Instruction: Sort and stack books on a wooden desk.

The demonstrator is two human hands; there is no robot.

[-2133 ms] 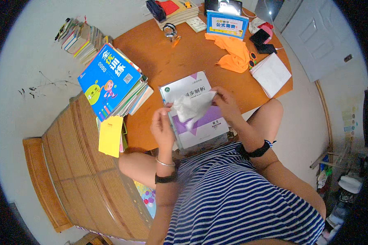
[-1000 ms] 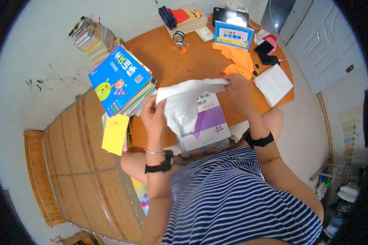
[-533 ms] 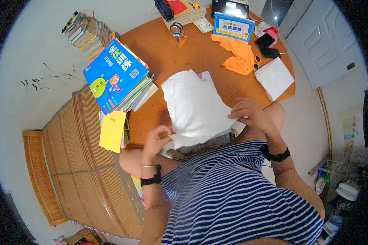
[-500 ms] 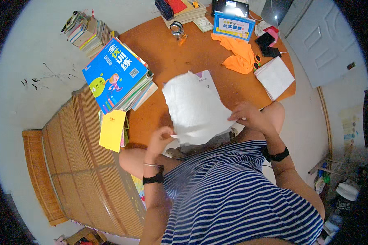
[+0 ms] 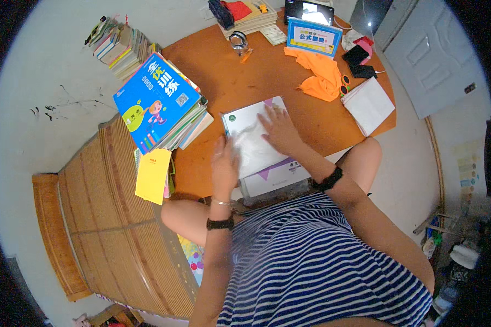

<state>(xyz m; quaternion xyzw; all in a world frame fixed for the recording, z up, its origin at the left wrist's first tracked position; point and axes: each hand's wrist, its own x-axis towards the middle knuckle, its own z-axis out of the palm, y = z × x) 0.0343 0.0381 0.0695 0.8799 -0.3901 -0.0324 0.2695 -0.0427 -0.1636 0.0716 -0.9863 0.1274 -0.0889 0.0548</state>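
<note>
A soft white sheet of tissue or thin cloth lies doubled over a white-and-purple book at the table's near edge. My right hand rests on the far right part of the sheet and book, fingers spread. Along their left edge stands my left hand, its fingers smeared by motion, so I cannot tell whether it grips the sheet. A round green mark shows on the book's far left corner, and its purple-patterned near end is bare.
Left stands a book pile topped by a blue workbook, with a yellow booklet beside it. Folded white sheets lie at the right. Farther back are an orange cloth, a blue desk card and a clear tape roll.
The white sheet, held up between both hands before, is now down on the book, folded smaller. My right hand moved far and left onto it; my left hand moved slightly farther away.
</note>
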